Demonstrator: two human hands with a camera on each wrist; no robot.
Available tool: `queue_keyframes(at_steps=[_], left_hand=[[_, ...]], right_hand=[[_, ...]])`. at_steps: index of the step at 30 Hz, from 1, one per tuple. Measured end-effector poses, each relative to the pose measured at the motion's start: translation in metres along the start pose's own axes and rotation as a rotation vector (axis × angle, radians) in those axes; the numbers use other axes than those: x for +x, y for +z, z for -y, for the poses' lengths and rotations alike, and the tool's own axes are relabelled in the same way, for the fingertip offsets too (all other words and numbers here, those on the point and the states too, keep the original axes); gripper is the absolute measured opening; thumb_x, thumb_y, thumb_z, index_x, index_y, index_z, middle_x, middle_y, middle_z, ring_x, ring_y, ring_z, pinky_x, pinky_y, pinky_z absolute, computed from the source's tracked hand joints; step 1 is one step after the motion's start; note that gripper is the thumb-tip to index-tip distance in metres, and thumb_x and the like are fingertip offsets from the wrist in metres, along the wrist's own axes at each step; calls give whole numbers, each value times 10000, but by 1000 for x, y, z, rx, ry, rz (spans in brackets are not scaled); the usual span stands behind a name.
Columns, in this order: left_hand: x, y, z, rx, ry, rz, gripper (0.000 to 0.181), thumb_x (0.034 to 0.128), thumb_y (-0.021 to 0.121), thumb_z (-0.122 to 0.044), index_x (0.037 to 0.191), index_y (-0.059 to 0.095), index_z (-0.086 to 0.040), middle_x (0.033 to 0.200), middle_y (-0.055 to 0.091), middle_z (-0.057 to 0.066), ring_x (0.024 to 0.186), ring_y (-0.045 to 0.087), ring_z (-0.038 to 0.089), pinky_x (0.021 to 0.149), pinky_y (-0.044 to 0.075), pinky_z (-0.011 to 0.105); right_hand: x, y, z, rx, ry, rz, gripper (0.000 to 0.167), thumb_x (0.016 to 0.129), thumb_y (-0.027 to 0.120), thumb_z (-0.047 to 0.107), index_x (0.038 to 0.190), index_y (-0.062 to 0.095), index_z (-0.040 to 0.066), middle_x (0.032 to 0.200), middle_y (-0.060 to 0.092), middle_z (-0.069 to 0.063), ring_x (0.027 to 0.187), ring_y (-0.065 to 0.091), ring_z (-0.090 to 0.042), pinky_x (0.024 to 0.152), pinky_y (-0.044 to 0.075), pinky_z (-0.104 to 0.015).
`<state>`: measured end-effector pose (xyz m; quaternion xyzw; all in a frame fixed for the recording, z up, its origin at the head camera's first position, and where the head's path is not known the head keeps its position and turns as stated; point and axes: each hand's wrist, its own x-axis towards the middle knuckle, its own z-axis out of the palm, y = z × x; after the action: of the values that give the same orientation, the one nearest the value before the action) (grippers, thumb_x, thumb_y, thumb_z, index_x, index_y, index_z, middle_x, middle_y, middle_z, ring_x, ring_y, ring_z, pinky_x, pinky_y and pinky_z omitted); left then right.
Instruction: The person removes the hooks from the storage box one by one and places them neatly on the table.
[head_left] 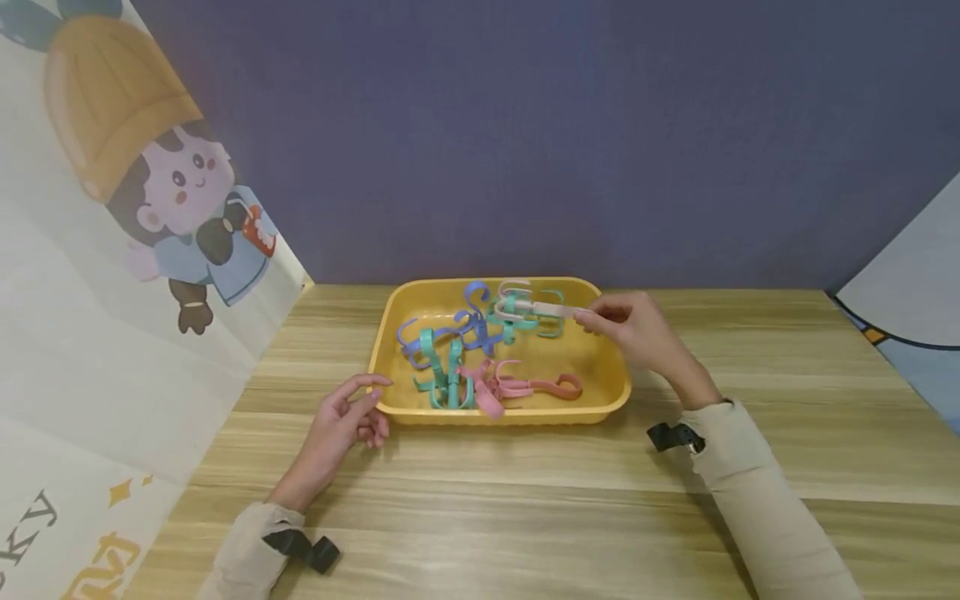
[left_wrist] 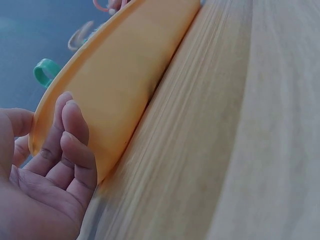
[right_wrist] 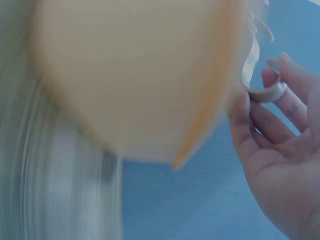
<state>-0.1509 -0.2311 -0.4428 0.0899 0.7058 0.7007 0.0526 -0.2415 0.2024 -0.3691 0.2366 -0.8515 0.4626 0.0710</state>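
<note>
Pale hanger (head_left: 553, 310) first: it's held over the far right part of the yellow tray (head_left: 562, 414). Long axis runs roughly along the tray's long side. The claw cluster points to the tray's left; the curled end points past its right rim. Your right hand (head_left: 630, 329) has that curled end in a closed pinch, thumb against fingers, no slack that I can see. Step in hand looks like handling one hanger at the tray; can't tell lift from set-down. Either way, next move likely calls for a firm grip and claws kept from snagging the green hanger (head_left: 551, 327) behind. Whether those two touch, can't tell.

Blue hangers (head_left: 480, 329) sit left of the tray's middle, toward the far side. More green ones (head_left: 442, 379) stick up at its front left. Pink hanger (head_left: 517, 386) lies along its front wall.

Your left hand (head_left: 341, 421) is at the tray's front left corner, fingers loosely bent and touching the rim; pressure unclear. Tray sits on the desk (head_left: 525, 500), a dark wall (head_left: 525, 167) behind.
</note>
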Motion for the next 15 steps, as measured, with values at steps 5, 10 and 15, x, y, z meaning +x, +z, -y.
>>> queue_keyframes(at_steps=[5, 10, 15], left_hand=[[0, 0, -1, 15, -4, -7, 405, 1048, 537, -264, 1307, 501, 44, 663, 664, 77, 535, 620, 171, 499, 522, 255], [-1, 1, -1, 24, -15, -23, 382, 1047, 538, -251, 1306, 517, 29, 665, 665, 80, 537, 620, 166, 495, 524, 258], [-1, 2, 0, 18, -11, -25, 378, 1046, 541, -251, 1302, 523, 26, 662, 663, 81, 529, 616, 166, 488, 521, 260]], right_hand=[[1, -12, -6, 117, 22, 43, 196, 976, 669, 201, 959, 755, 26, 871, 745, -105, 775, 673, -194, 696, 572, -333], [1, -10, -15, 109, 50, 66, 194, 967, 681, 203, 993, 738, 20, 918, 725, -101, 823, 663, -280, 699, 563, -328], [2, 1, -12, 66, 7, -24, 127, 941, 700, 94, 988, 722, -22, 988, 705, -166, 901, 657, -352, 724, 544, -216]])
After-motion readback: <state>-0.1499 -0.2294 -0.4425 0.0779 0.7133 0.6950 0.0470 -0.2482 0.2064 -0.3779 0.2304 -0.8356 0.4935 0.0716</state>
